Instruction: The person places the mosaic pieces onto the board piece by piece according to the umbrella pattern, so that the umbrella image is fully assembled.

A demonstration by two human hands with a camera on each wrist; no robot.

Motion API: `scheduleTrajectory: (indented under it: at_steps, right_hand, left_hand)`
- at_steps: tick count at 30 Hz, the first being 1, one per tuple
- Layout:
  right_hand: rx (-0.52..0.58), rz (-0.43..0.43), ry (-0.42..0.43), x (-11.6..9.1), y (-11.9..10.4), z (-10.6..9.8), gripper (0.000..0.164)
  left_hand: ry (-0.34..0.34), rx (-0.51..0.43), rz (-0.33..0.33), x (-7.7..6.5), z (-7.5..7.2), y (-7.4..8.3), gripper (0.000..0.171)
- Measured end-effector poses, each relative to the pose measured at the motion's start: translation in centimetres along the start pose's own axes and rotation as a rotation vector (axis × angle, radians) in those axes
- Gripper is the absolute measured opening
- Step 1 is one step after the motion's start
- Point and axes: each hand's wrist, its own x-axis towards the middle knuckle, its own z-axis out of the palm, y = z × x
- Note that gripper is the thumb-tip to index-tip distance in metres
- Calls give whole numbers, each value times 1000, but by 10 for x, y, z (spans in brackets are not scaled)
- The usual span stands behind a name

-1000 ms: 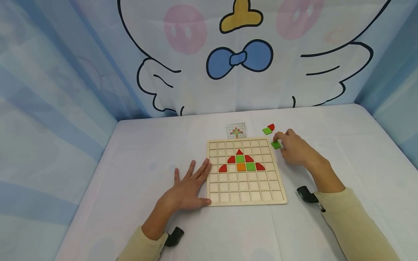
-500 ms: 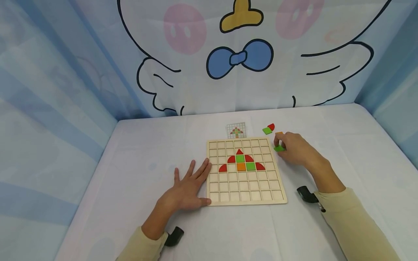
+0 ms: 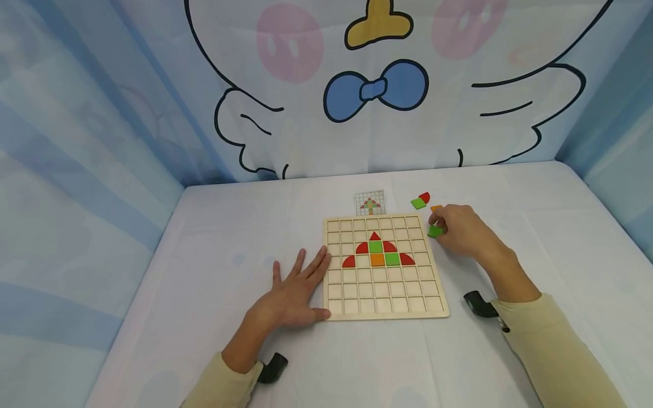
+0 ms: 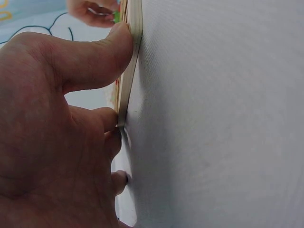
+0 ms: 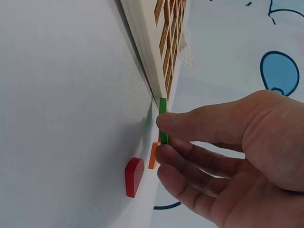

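In the head view a wooden grid board (image 3: 386, 292) lies on the table, with red, green and orange tiles forming an arrow-like figure in its cells. My left hand (image 3: 293, 297) is spread along the board's left edge. Its thumb (image 4: 95, 59) presses the front left corner, and the fingertips touch the side. Off the board's right edge, my right hand (image 3: 461, 229) pinches a green square tile (image 5: 163, 121) between thumb and fingers. The tile is raised off the tabletop, its shadow showing below it in the right wrist view.
Behind the board lies a small pattern card (image 3: 369, 203) with a printed grid figure. A loose green tile (image 3: 418, 203) and a red quarter-round tile (image 3: 425, 197) lie at the back right. An orange tile (image 5: 153, 156) and a red rounded tile (image 5: 134, 176) lie near my right hand.
My right hand has picked up the green tile from beside the board and shifted it slightly toward me; an orange tile behind it has come into view. The left hand stays put.
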Motion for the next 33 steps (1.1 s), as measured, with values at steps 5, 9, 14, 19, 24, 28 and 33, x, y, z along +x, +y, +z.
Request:
scheduleTrajectory:
  at_steps: [5, 9, 14, 19, 24, 28, 33]
  right_hand:
    - [34, 5, 26, -2, -5, -3, 22]
    - [66, -23, 33, -4, -10, -3, 20]
    - [110, -47, 14, -6, -22, 0, 23]
    - [138, -87, -9, -7, -35, 7, 25]
    - [154, -135, -22, -8, -48, 17, 24]
    - [169, -188, -18, -9, -58, 25, 21]
    - [163, -237, -40, -8, -69, 34, 19]
  left_hand:
    - [-1, 5, 3, 0, 0, 0, 103]
    - [-6, 6, 2, 0, -1, 1, 103]
    - [-8, 5, -1, 0, 0, 1, 103]
    - [-10, 7, -6, 0, -1, 1, 103]
    - [-10, 7, -6, 1, 0, 1, 104]
    - [-10, 6, -8, 1, 0, 1, 103]
    - [-10, 4, -19, 0, 0, 3, 104]
